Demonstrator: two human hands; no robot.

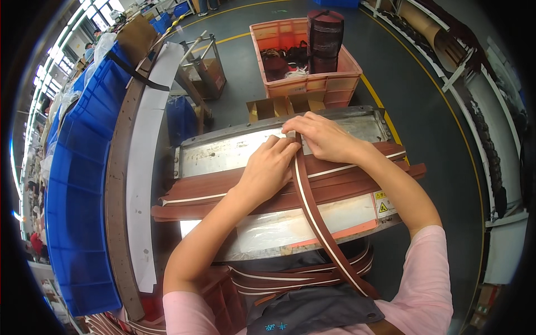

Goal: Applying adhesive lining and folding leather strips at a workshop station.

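Note:
My left hand (268,167) and my right hand (326,139) meet near the far side of a metal work platform (206,159), fingers closed on the upper end of a long brown strip with a white centre stripe (315,218). The strip runs down between my arms toward my body. Beneath my hands, more brown striped strips (195,195) lie crosswise on the platform, overhanging its sides. Further loops of similar strip (262,279) hang at my waist, over a dark apron (307,315). My fingertips partly hide the held end.
Ahead are cardboard boxes (262,109) and a pink crate (310,86) holding dark rolled goods (325,42). At left are blue bins (78,184), a long white-topped bench (142,184) and a metal trolley (215,72). At right, racks (497,167) line a yellow-marked floor.

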